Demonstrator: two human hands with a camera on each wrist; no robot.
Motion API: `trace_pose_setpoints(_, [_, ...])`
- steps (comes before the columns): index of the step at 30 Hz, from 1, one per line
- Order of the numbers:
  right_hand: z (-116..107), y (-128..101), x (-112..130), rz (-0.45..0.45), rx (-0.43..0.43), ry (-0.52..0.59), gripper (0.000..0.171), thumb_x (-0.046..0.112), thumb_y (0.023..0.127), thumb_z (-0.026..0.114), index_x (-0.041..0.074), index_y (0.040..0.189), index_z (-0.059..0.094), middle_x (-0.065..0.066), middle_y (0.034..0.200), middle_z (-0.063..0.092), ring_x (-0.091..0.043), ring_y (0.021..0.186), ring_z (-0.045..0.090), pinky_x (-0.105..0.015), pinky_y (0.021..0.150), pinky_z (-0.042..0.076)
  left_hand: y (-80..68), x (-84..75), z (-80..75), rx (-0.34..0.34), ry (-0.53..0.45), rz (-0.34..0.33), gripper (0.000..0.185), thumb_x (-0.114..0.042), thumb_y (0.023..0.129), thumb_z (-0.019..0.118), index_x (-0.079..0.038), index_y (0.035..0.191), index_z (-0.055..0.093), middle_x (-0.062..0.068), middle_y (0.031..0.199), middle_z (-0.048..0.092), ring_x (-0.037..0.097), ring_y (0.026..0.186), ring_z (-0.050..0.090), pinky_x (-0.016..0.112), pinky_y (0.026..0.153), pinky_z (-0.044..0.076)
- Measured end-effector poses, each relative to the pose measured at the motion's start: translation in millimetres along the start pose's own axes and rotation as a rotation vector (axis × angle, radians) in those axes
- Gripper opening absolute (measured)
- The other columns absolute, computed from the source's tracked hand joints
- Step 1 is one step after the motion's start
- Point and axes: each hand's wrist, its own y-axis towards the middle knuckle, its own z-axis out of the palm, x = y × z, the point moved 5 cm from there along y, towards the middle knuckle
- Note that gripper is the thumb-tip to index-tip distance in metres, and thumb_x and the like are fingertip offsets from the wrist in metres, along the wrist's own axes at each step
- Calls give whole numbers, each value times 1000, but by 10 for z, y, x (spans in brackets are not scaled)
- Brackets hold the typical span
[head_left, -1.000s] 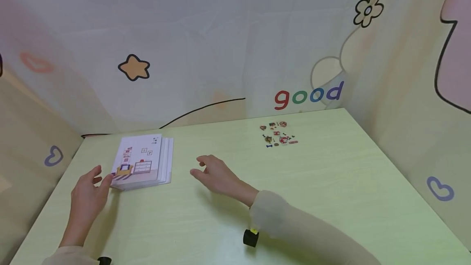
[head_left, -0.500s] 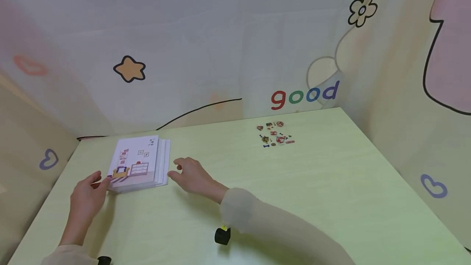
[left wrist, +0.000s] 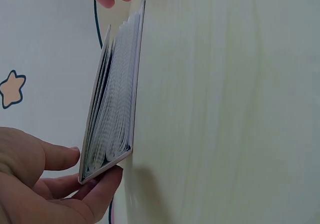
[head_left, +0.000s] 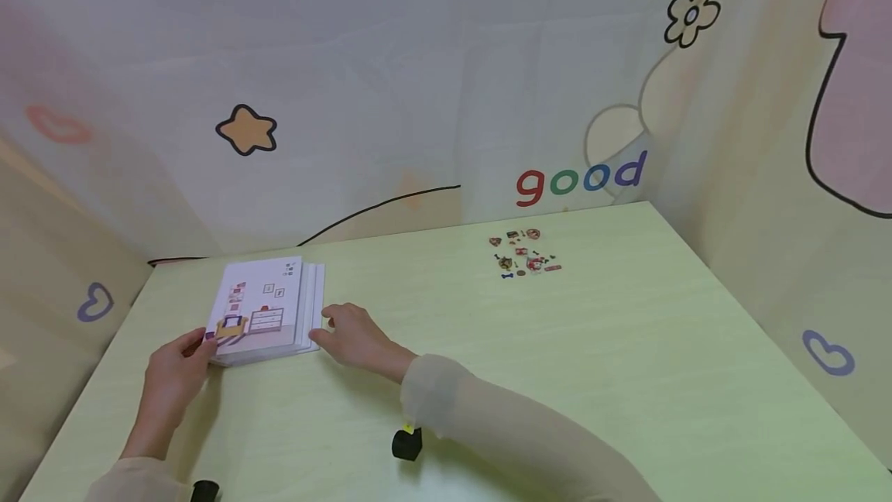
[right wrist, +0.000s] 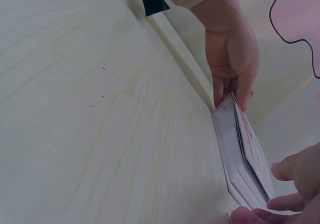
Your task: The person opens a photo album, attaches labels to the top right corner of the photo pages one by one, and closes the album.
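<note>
A thick book (head_left: 261,304) with a white cover showing a drawn room lies at the left of the table. Its leaves (left wrist: 120,83) fan slightly apart in the left wrist view. My left hand (head_left: 177,366) holds the spine side near the front corner, fingers round the spine and thumb at the cover. At the opposite edge is my right hand (head_left: 358,338), fingers loosely bent beside the projecting back pages. In the right wrist view, the right hand's fingertips (right wrist: 285,204) are close to the page edges; whether they press on them I cannot tell.
A group of small colourful stickers (head_left: 523,254), perhaps on a clear sheet, lies at the back of the pale table (head_left: 592,347). A patterned curtain (head_left: 390,84) stands behind the table and at both sides.
My right hand has moved left across the table to the book's right edge. The left hand has closed in on the book's spine. The book stays in place.
</note>
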Motion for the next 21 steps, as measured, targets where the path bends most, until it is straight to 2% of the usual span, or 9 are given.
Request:
trace_pose_setpoints(3, [0, 22, 10, -14, -1, 10, 27, 25, 102, 63, 0, 110, 68, -5, 94, 64, -15, 87, 54, -22, 77, 45, 27, 17, 7, 3, -12, -8, 60, -28, 111, 42, 9, 156, 31, 35, 153, 38, 43, 133, 41, 46, 98, 46])
trace_pose_setpoints(5, [2, 39, 15, -15, -1, 21, 22, 24, 102, 63, 3, 98, 66, -3, 86, 58, -14, 81, 50, -22, 71, 41, 41, 27, 8, 4, -18, -13, 59, -28, 111, 43, 9, 156, 32, 35, 152, 40, 41, 130, 43, 33, 90, 50])
trace_pose_setpoints(7, [10, 56, 20, -12, 2, 35, 22, 23, 102, 63, 5, 89, 61, -1, 79, 52, -13, 77, 46, -22, 66, 36, 48, 35, 6, 1, -26, -14, 59, -27, 111, 45, 10, 155, 33, 35, 150, 43, 39, 125, 46, 19, 76, 48])
trace_pose_setpoints(10, [20, 65, 26, -5, 6, 45, 20, 22, 102, 63, 7, 89, 60, 0, 78, 49, -12, 75, 44, -21, 65, 34, 52, 48, 0, -2, -39, -19, 58, -26, 110, 48, 10, 154, 35, 35, 147, 46, 38, 120, 50, 9, 63, 42])
trace_pose_setpoints(16, [19, 67, 30, -18, 12, 37, 21, 21, 102, 63, 6, 88, 60, 1, 74, 45, -12, 72, 42, -21, 62, 32, 39, 29, 28, 32, -43, -2, 59, -25, 108, 55, 13, 151, 39, 35, 142, 51, 34, 112, 55, 10, 64, 45])
trace_pose_setpoints(21, [21, 60, 29, -17, 9, 21, 21, 21, 101, 65, 6, 88, 60, 0, 72, 44, -12, 71, 41, -21, 61, 30, -8, 4, 63, 74, -75, -2, 60, -23, 107, 59, 14, 150, 39, 35, 140, 53, 17, 98, 60, 13, 67, 52])
